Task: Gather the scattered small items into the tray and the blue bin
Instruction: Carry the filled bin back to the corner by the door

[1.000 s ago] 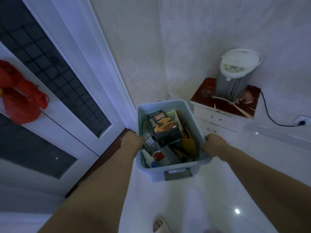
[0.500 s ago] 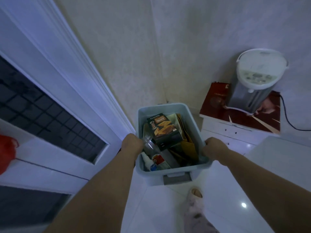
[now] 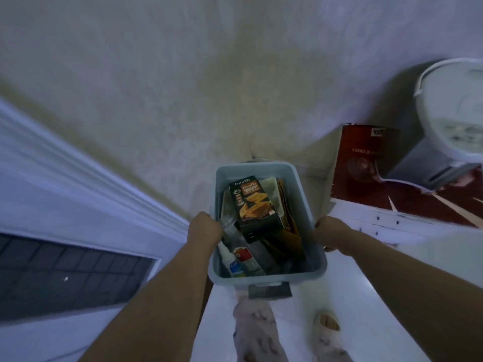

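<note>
I hold the blue bin (image 3: 266, 280) in front of me, above the floor. My left hand (image 3: 205, 229) grips its left rim and my right hand (image 3: 330, 235) grips its right rim. Inside lies a dark biscuit box (image 3: 254, 205) on top, a small white glue bottle (image 3: 231, 259) and a red-and-white tube (image 3: 247, 258) near the front left, and yellow-brown paper packets (image 3: 290, 231) along the right side. No tray is visible.
A white door frame (image 3: 91, 178) and dark glass panel (image 3: 65, 273) stand at left. A wall corner lies straight ahead. A white drawer cabinet (image 3: 392, 220) with a red box (image 3: 366, 163) and a white electric kettle pot (image 3: 449, 121) stands at right. My feet (image 3: 261, 333) are below.
I have stepped closer to the wall corner with the bin in both hands. The door and its red bag have slid out of view to the left; the cabinet now sits nearer.
</note>
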